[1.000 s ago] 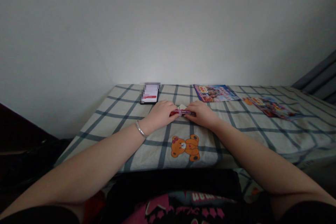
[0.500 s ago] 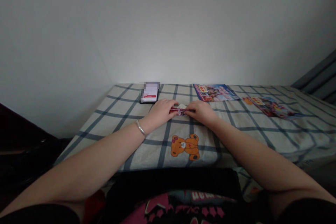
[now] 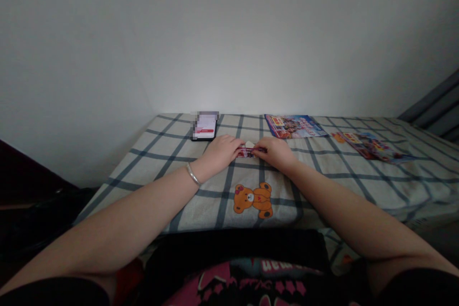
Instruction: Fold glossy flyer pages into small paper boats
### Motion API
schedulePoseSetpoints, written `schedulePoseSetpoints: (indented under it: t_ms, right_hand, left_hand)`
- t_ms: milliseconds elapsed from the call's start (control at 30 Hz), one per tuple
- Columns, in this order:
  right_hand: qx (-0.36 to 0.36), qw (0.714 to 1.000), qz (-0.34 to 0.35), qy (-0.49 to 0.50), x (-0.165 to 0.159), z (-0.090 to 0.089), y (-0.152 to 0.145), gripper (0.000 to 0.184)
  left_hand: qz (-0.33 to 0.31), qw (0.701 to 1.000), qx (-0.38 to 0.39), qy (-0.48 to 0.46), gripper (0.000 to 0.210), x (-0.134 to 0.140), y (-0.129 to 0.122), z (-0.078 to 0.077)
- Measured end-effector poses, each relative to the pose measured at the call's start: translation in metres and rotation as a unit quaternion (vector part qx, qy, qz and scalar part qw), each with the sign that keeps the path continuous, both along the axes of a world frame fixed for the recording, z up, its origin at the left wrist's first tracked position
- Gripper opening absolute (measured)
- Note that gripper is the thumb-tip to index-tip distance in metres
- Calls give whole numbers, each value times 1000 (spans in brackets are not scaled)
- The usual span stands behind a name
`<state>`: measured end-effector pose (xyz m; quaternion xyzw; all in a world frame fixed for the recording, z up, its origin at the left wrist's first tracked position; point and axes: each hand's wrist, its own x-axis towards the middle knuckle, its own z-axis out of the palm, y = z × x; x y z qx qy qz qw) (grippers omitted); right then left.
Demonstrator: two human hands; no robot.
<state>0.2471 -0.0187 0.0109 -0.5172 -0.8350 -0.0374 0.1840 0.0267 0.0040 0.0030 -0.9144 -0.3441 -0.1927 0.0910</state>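
Note:
Between my hands, low over the checked cloth [image 3: 193, 210], is a small piece of printed paper [image 3: 246, 152], dark red and pinkish with a pale part showing behind it. My left hand [image 3: 223, 150] pinches its left end with thumb and fingers. The right end is pinched by my right hand [image 3: 274, 151]. My fingers cover both ends, so its full shape is hidden. A silver bangle [image 3: 192, 174] circles my left wrist. Just beyond my left hand lies a phone [image 3: 205, 126] with its screen lit and partly blurred out.
A colourful printed sheet [image 3: 296, 126] lies beyond my right hand, and a second printed sheet [image 3: 375, 147] is farther right. A white wall [image 3: 229, 38] stands behind the table. Grey fabric [image 3: 437, 100] hangs at the right, and a dark bag-like shape [image 3: 43, 220] is at the lower left.
The printed paper has turned slightly, with more of its patterned face showing between my fingers. My fingers have shifted a little; both arms stay almost in place.

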Motion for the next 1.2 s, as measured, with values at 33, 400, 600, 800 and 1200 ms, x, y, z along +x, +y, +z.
schedulePoseSetpoints:
  t_ms: [33, 400, 600, 800, 1200]
  right_hand:
    - [2, 1000, 2, -1, 1, 0, 0, 16]
    - [-35, 998, -37, 34, 13, 0, 1, 12]
    - [-26, 998, -20, 60, 15, -6, 7, 11]
    - [-23, 998, -19, 63, 16, -6, 9, 10]
    - [60, 997, 45, 18, 18, -3, 4, 8]
  left_hand:
    - [-1, 1000, 11, 14, 19, 0, -1, 1]
    - [-22, 997, 58, 54, 28, 1, -6, 3]
    - [-116, 989, 39, 84, 30, 1, -6, 6]
    - [-168, 983, -3, 72, 34, -5, -4, 6]
    - [-153, 984, -35, 79, 42, -5, -11, 11]
